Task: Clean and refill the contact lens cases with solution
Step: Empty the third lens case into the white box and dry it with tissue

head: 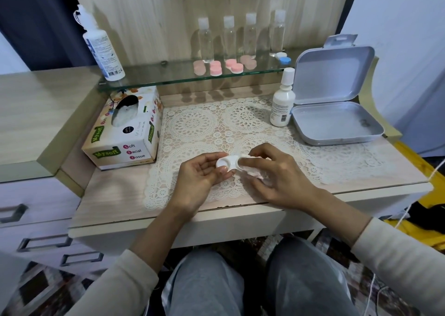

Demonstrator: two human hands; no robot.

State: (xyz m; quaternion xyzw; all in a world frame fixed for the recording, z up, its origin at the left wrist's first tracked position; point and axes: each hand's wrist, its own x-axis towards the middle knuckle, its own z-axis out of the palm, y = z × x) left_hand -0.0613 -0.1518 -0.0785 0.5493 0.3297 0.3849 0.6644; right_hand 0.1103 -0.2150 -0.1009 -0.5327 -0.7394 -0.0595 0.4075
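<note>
White contact lens case (227, 162), lids off, one well showing | I see it above the desk (115, 195) doily | left hand (202, 178) pinches it | right hand (272, 171) presses tissue (255, 172) into other well

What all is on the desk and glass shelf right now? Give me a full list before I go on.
lens case in hand: 1, white, caps off, held over the lace mat
tissue: 1, white, pressed into the case's right well
tissue box: 1, white and green, desk left
lace mat: 1, cream, desk centre
small solution bottle: 1, white, upright beside the tin
tin box: 1, grey, open, desk right
large solution bottle: 1, white, glass shelf left
clear bottles: 4, white caps, shelf back row
pink lens cases: 4, capped, shelf front
blue and white lens case: 1, shelf right
drawers: white, left of desk
hands: left hand holds the case; right hand holds the tissue
</note>
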